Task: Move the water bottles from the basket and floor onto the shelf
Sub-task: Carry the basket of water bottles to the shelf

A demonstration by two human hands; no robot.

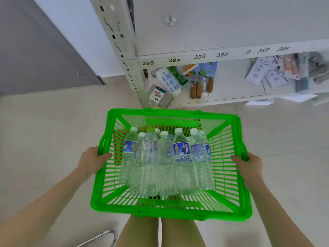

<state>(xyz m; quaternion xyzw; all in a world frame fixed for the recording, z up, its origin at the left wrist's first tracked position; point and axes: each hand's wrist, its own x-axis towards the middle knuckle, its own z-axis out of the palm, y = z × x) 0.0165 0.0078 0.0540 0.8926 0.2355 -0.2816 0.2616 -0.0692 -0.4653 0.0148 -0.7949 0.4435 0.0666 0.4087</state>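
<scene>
The person holds a green basket (170, 211) in the air with both hands, above the pale tiled floor (44, 131). The left hand (92, 159) grips the left rim, with the thumb curled over the edge into the basket and the other fingers hidden under the rim. The right hand (249, 163) grips the right rim in the same way, thumb inside and fingers closed around the outer edge. Between the two thumbs stand the water bottles (165, 161), packed close and touching one another, most with white caps and one with a green cap (151, 129). They fill the middle of the basket; a free strip of basket bottom shows on the far side of them and along the right wall, near the right thumb.

Ahead of the fingers, beyond the far rim, stands the shelf (195, 56), its front edge marked with numbers. The upper board is almost bare, only a small crumpled scrap (170, 20) lies there. The lower board carries a power strip (169, 81), a small box (157, 94) and packets (267, 72). The metal upright (122, 50) stands ahead of the left hand. Open floor lies at both sides of the hands.
</scene>
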